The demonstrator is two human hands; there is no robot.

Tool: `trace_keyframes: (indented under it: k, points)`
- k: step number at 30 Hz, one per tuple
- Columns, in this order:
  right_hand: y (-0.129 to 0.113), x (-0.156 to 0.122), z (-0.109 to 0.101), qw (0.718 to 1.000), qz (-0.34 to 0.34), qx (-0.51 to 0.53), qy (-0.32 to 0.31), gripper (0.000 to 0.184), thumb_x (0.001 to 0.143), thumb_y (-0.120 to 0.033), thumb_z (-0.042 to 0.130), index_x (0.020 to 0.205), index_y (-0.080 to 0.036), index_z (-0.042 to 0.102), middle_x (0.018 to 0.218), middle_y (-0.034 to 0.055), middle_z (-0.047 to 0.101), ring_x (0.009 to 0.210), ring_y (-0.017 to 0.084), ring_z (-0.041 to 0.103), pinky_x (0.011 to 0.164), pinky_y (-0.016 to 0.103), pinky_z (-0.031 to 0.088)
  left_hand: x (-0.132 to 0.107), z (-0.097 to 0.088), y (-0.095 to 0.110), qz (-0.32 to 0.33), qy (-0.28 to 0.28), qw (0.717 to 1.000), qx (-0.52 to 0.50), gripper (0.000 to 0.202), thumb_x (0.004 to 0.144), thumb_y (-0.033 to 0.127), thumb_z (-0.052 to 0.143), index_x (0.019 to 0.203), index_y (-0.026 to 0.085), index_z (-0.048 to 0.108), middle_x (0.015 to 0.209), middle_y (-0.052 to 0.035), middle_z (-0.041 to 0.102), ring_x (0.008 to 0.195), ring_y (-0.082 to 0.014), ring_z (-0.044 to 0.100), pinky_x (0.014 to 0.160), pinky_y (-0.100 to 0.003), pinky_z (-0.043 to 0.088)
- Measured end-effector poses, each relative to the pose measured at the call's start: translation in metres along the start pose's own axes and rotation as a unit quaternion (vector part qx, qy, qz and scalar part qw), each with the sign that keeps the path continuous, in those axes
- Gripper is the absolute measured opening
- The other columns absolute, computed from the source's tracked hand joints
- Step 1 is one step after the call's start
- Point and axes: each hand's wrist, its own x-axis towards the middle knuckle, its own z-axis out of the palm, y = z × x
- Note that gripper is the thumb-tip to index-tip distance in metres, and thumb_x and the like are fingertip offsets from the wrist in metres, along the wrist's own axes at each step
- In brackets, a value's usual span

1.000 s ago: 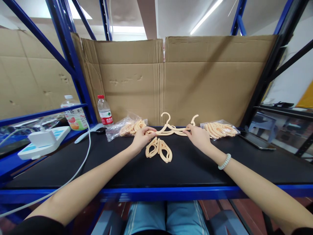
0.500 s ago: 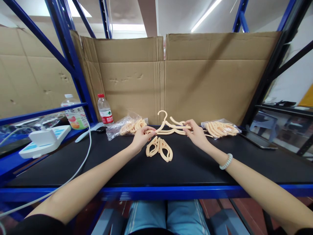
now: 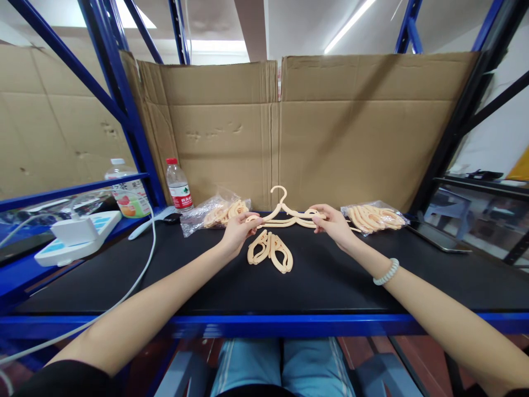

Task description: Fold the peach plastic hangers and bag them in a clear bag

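Note:
A cream plastic folding hanger [image 3: 291,212] is held up by both ends, its hook pointing upward and its two arms spread. My left hand [image 3: 236,236] pinches the left arm's end between thumb and fingers. The right arm's end is in the closed fingers of my right hand [image 3: 334,226]. Just behind and below it, cream strips [image 3: 306,224] lie low on the table, apparently more hanger parts, partly covered by my right hand. In front of my hands lie folded hangers [image 3: 251,257], two loop shapes side by side.
Clear bags of cream hangers lie on both sides, a left bag [image 3: 194,222] and a right bag [image 3: 374,216]. Further left stand a water bottle [image 3: 179,187], a juice bottle [image 3: 128,193] and a power strip [image 3: 107,220] with a white cable [image 3: 152,242]. Cardboard [image 3: 355,132] walls the back.
The hanger's right arm has swung down and outward, level with the left one. My right hand has shifted slightly right, and the hook now stands a little further right.

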Motion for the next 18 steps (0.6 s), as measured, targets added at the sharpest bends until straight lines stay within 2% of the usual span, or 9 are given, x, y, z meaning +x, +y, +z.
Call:
trace_keyframes:
  k: [5, 9, 14, 18]
  points:
    - [-0.0018, -0.0009, 0.0001, 0.994, 0.033, 0.101, 0.022, 0.032, 0.062, -0.029, 0.070, 0.091, -0.017, 0.062, 0.066, -0.0040, 0.054, 0.053, 0.008, 0.048, 0.056, 0.027, 0.049, 0.0024, 0.0012, 0.0033, 0.007, 0.052, 0.996, -0.066, 0.025, 0.054, 0.024, 0.080, 0.068, 0.012, 0.063, 0.057, 0.0035, 0.054, 0.052, -0.0037, 0.046, 0.048, -0.015, 0.037]
    - [0.0001, 0.0004, -0.0007, 0.985, 0.026, 0.167, 0.035, 0.023, 0.064, -0.032, 0.072, 0.079, -0.018, 0.062, 0.060, -0.0052, 0.049, 0.054, 0.008, 0.045, 0.060, 0.027, 0.048, 0.0015, 0.0031, 0.0066, -0.019, 0.072, 0.991, -0.107, 0.025, 0.054, 0.020, 0.080, 0.069, 0.011, 0.063, 0.059, 0.0034, 0.056, 0.051, -0.0028, 0.048, 0.049, -0.013, 0.040]
    - [0.0019, 0.0007, -0.0011, 0.975, 0.018, 0.220, 0.031, 0.025, 0.064, -0.035, 0.076, 0.069, -0.018, 0.059, 0.059, -0.0047, 0.048, 0.057, 0.008, 0.047, 0.062, 0.026, 0.047, -0.0002, 0.0049, 0.0076, -0.023, 0.070, 0.989, -0.127, 0.025, 0.054, 0.017, 0.080, 0.070, 0.010, 0.062, 0.061, 0.0025, 0.058, 0.052, -0.0027, 0.050, 0.050, -0.013, 0.042]
    - [0.0015, 0.0009, -0.0003, 0.974, 0.010, 0.223, 0.040, 0.030, 0.065, -0.042, 0.076, 0.071, -0.019, 0.058, 0.060, -0.0045, 0.048, 0.057, 0.008, 0.046, 0.062, 0.026, 0.047, -0.0005, 0.0051, 0.0066, -0.024, 0.064, 0.989, -0.129, 0.026, 0.054, 0.016, 0.080, 0.071, 0.010, 0.062, 0.060, 0.0025, 0.057, 0.052, -0.0025, 0.050, 0.050, -0.012, 0.042]
